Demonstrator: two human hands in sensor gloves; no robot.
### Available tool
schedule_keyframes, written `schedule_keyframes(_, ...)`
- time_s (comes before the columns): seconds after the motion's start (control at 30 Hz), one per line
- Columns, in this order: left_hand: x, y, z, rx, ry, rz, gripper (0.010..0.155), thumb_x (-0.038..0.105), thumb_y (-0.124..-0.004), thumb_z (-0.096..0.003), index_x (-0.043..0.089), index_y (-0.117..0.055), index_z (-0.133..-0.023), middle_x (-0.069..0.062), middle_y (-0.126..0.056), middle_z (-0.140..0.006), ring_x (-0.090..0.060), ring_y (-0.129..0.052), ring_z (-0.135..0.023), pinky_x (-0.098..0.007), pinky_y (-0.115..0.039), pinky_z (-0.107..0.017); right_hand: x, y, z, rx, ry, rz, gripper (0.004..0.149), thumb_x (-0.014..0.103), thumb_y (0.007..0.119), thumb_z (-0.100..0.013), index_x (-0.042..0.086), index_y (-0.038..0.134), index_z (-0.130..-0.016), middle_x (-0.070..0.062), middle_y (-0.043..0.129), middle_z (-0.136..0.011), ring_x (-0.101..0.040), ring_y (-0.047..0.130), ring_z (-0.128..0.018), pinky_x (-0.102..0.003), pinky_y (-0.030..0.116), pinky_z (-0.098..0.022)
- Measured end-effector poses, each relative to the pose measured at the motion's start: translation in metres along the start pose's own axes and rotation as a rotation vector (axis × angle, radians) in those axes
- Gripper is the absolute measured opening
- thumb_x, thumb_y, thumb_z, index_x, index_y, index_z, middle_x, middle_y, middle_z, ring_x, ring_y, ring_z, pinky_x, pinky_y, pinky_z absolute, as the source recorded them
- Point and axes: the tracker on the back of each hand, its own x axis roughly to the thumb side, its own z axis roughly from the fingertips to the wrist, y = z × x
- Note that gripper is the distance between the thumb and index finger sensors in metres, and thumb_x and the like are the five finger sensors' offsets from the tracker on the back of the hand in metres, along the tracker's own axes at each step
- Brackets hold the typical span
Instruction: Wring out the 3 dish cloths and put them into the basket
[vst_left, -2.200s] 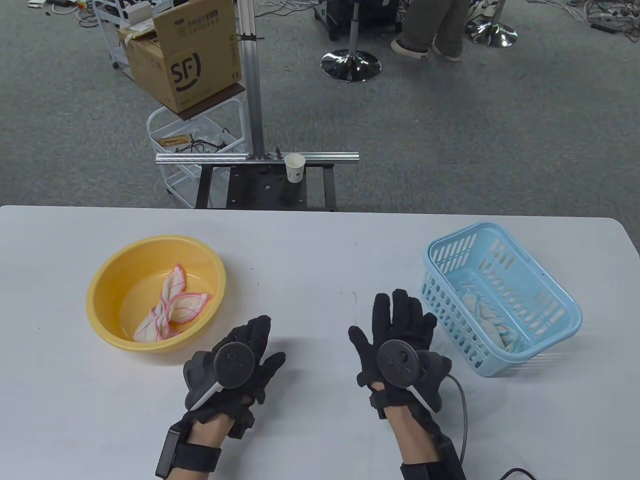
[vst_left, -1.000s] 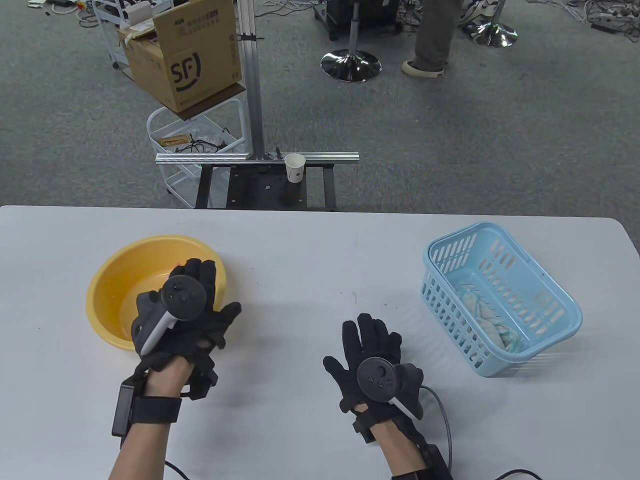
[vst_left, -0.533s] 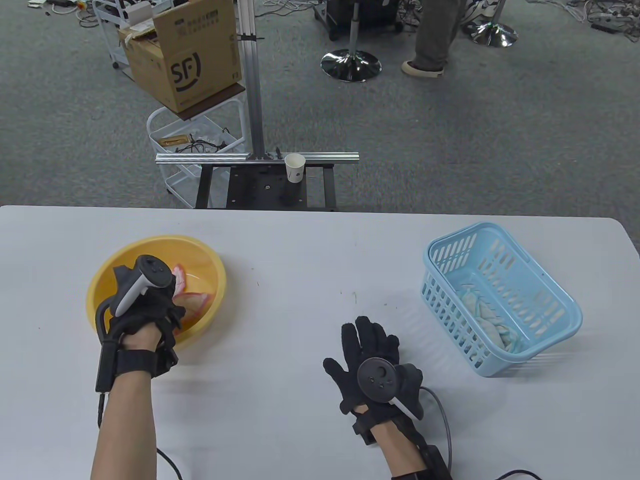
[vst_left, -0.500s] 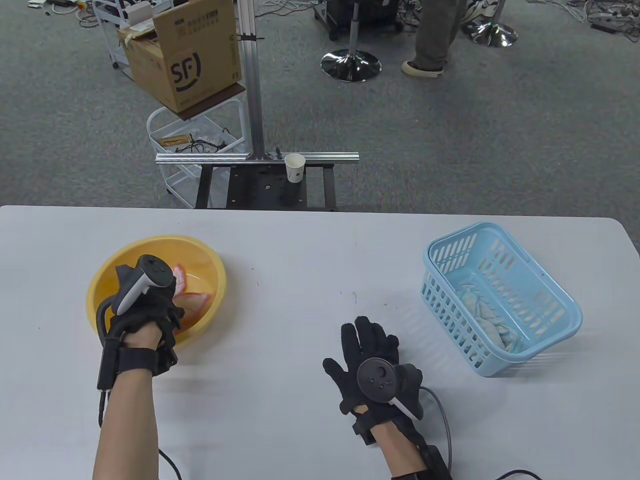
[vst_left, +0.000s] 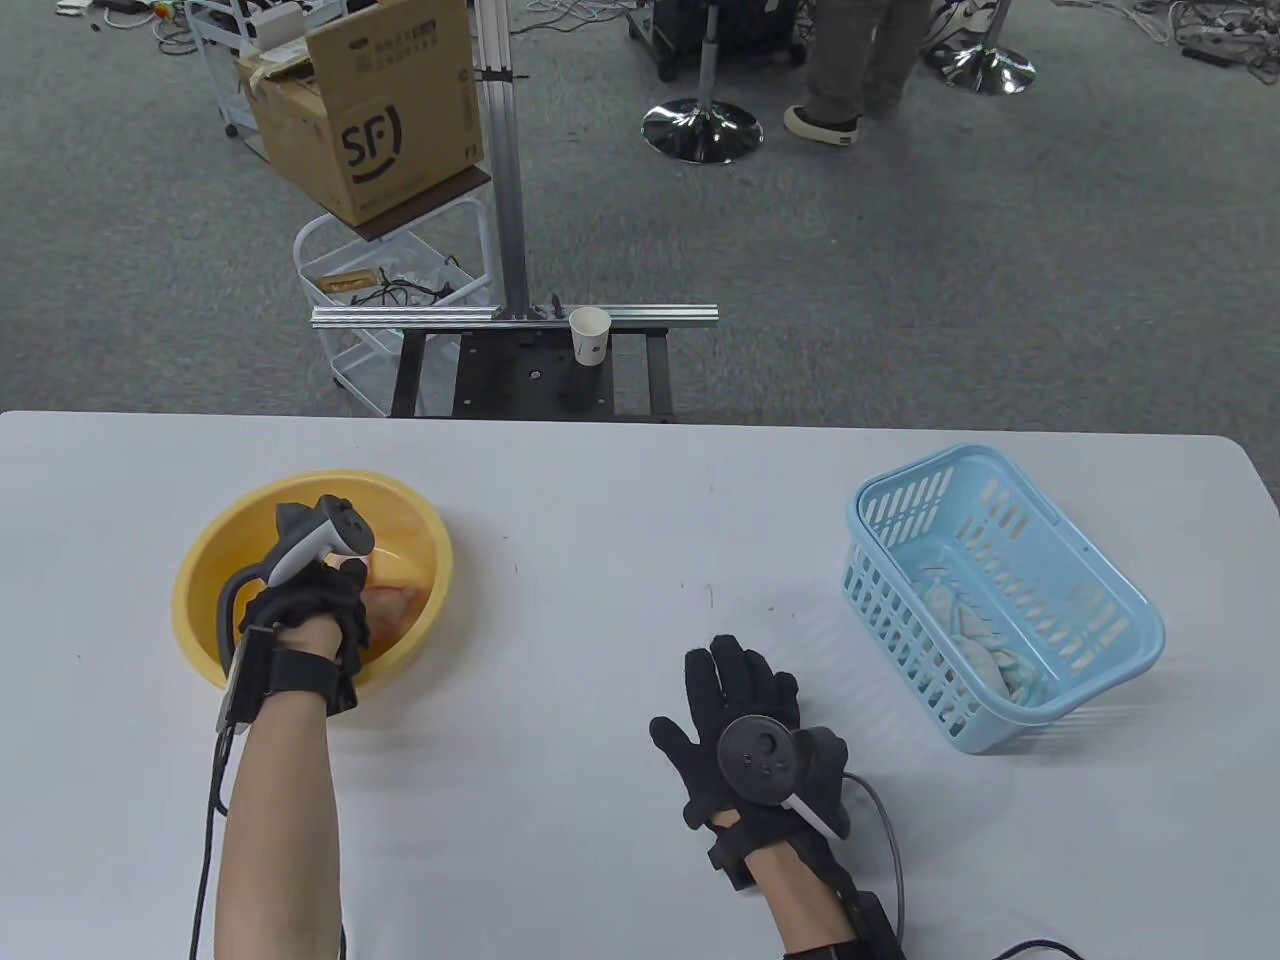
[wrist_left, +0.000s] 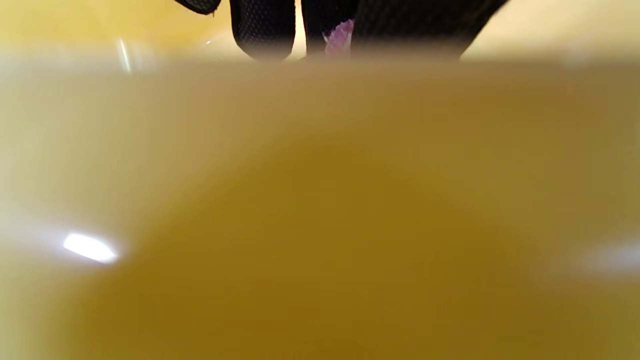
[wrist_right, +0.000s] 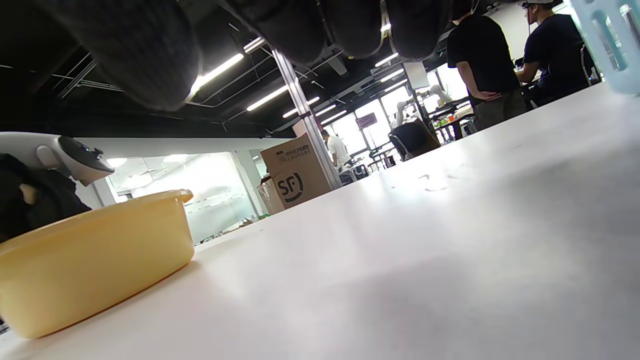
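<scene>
A yellow basin (vst_left: 200, 560) stands on the table's left side. My left hand (vst_left: 345, 600) reaches down into it, and its fingers (wrist_left: 262, 30) close on a white dish cloth with pink edging (vst_left: 395, 600). A strip of that pink cloth (wrist_left: 340, 37) shows between the fingers, and the basin wall (wrist_left: 320, 200) fills the left wrist view. My right hand (vst_left: 735, 685) lies flat and open on the table near the middle, holding nothing. At the right, the light blue basket (vst_left: 1120, 590) holds one pale bluish cloth (vst_left: 975, 625).
The white table (vst_left: 620, 500) ends just beyond the basin and basket. Behind it are a metal frame with a paper cup (vst_left: 589, 335), a cardboard box (vst_left: 370, 110) on a cart, and a person's legs (vst_left: 850, 70). A cable (vst_left: 885, 810) trails from my right wrist.
My left hand moved from the table's front up into the basin and tipped its fingers down onto the pink-edged cloth. My right hand drew back slightly and then stayed flat.
</scene>
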Motion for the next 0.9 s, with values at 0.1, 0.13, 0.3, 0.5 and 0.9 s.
schedule_keyframes(0.1,0.002,-0.001,-0.002,-0.022,0.011,-0.027,0.081,0.032,-0.09,-0.0492,0.038,-0.039,-0.112,0.007,-0.06,-0.108,-0.029,-0.061,-0.102,-0.056,-0.043,-0.082,-0.001,0.0,0.0,0.004,0.007,-0.003,0.078,0.06,0.076,-0.052,0.014,0.048,-0.108,-0.019,0.043,-0.114,-0.052,0.05,-0.102,-0.074,0.04,-0.069)
schedule_keyframes(0.13,0.002,-0.001,-0.003,-0.028,0.016,-0.033,0.079,0.032,-0.09,-0.0494,0.038,-0.041,-0.112,0.006,-0.063,-0.105,-0.028,-0.064,-0.1,-0.056,-0.044,-0.081,-0.001,0.0,0.0,0.005,0.008,-0.003,0.078,0.06,0.076,-0.052,0.014,0.048,-0.108,-0.019,0.043,-0.114,-0.052,0.051,-0.102,-0.074,0.041,-0.069)
schedule_keyframes(0.3,0.002,0.001,0.004,0.034,-0.002,-0.038,0.061,0.029,-0.087,-0.0498,0.031,-0.064,-0.106,0.004,-0.074,-0.094,-0.027,-0.074,-0.089,-0.055,-0.053,-0.078,-0.001,0.0,0.0,0.011,0.012,-0.006,0.077,0.059,0.076,-0.052,0.013,0.05,-0.107,-0.02,0.046,-0.114,-0.052,0.053,-0.101,-0.074,0.041,-0.069)
schedule_keyframes(0.5,-0.011,0.016,0.028,0.194,-0.051,0.049,0.048,0.034,-0.086,-0.0469,0.031,-0.08,-0.094,0.005,-0.081,-0.088,-0.025,-0.082,-0.083,-0.054,-0.06,-0.074,-0.001,0.001,0.0,0.012,0.008,-0.014,0.075,0.059,0.076,-0.052,0.013,0.052,-0.107,-0.02,0.048,-0.113,-0.052,0.055,-0.101,-0.074,0.042,-0.068)
schedule_keyframes(0.9,-0.051,0.048,0.103,0.407,-0.315,0.517,0.048,0.035,-0.083,-0.0477,0.032,-0.077,-0.096,0.006,-0.076,-0.1,-0.027,-0.077,-0.096,-0.056,-0.059,-0.076,0.002,0.005,0.0,0.031,-0.002,-0.023,0.075,0.059,0.076,-0.052,0.013,0.053,-0.106,-0.021,0.048,-0.113,-0.052,0.055,-0.101,-0.074,0.043,-0.068)
